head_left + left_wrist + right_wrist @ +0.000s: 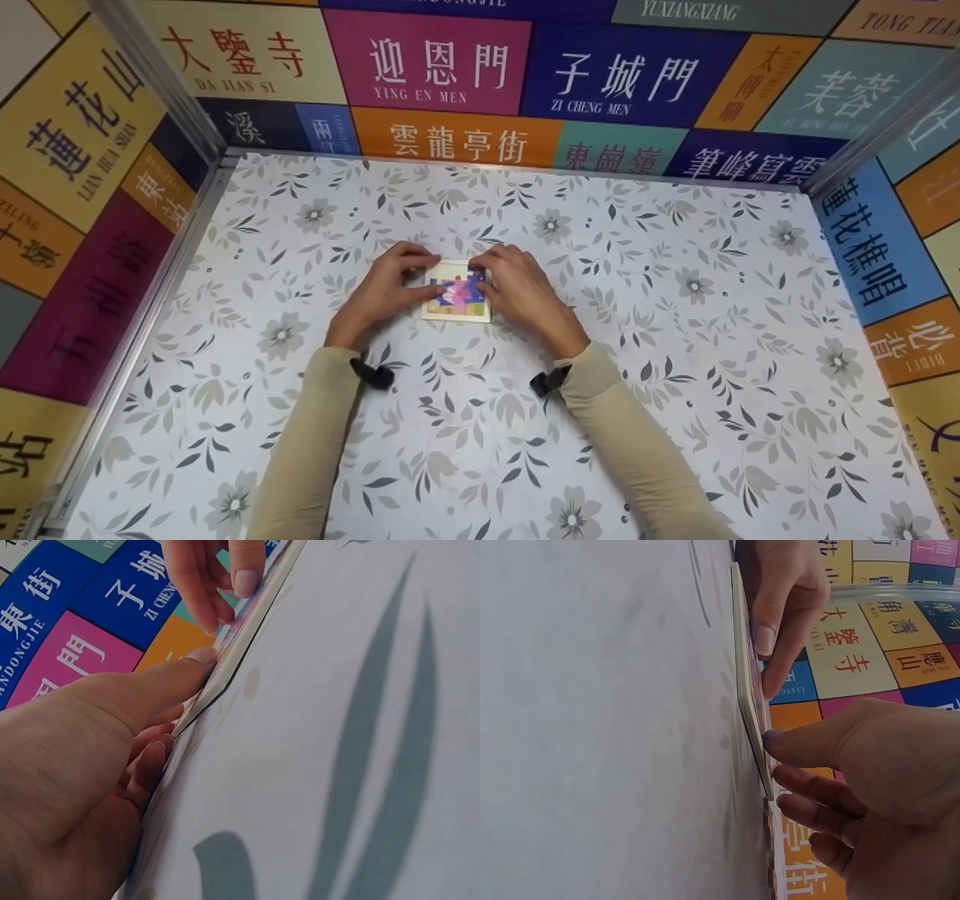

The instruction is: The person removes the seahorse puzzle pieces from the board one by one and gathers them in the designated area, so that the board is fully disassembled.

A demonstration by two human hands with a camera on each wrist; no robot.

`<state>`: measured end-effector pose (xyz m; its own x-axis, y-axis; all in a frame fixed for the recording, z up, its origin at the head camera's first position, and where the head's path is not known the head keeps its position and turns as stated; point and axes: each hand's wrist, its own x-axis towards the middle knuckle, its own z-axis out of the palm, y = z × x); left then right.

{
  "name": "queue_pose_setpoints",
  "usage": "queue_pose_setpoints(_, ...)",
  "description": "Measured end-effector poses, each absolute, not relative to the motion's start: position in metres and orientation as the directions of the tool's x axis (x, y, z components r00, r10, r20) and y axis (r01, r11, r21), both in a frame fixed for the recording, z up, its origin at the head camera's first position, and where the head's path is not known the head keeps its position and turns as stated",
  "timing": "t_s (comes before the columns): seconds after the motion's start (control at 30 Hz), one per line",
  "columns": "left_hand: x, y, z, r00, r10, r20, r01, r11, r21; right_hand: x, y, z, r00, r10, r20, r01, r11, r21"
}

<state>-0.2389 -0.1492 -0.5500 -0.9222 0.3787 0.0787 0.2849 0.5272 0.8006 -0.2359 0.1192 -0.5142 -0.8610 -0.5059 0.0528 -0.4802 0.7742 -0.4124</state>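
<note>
Colourful lettered walls flank 3 sides of a white, grey-flowered surface; near its middle lies a squarish picture board, cream-bordered, patched pink, purple and green, its opposite sides pinched by the left grip and right grip

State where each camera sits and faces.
Head: on the head, facing forward and down at the square, cream-rimmed, multicoloured board; left hand, right hand and beige sleeves show.
Left wrist: on that wrist, facing the board's edge; both hands show.
Right wrist: on that wrist, also facing the board; both hands show.
Wrist views share board and hands.
</note>
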Motion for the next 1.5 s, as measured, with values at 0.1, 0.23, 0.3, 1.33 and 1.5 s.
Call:
queue_pose_setpoints(0.1,-0.239,-0.149,-0.549,-0.921,0.381,0.077,0.284,0.524,0.803,-0.236,0.12,-0.516,-0.857,-0.514,0.023,-0.476,0.774,-0.419)
queue_pose_setpoints(0.23,-0.238,-0.148,-0.549,-0.923,0.377,0.072,0.279,0.531,0.8,-0.236,0.12,-0.517,-0.857,-0.515,0.015,-0.467,0.764,-0.446)
queue_pose_setpoints(0.3,-0.238,-0.148,-0.549,-0.924,0.376,0.067,0.276,0.534,0.8,-0.236,0.12,-0.518,-0.859,-0.512,0.014,-0.46,0.76,-0.459)
queue_pose_setpoints(1.33,-0.239,-0.148,-0.549,-0.926,0.372,0.059,0.266,0.536,0.801,-0.24,0.136,-0.519,-0.866,-0.49,0.101,-0.469,0.725,-0.505)
queue_pose_setpoints(1.5,-0.239,-0.149,-0.55,-0.925,0.371,0.077,0.278,0.527,0.803,-0.243,0.145,-0.52,-0.864,-0.471,0.176,-0.483,0.68,-0.551)
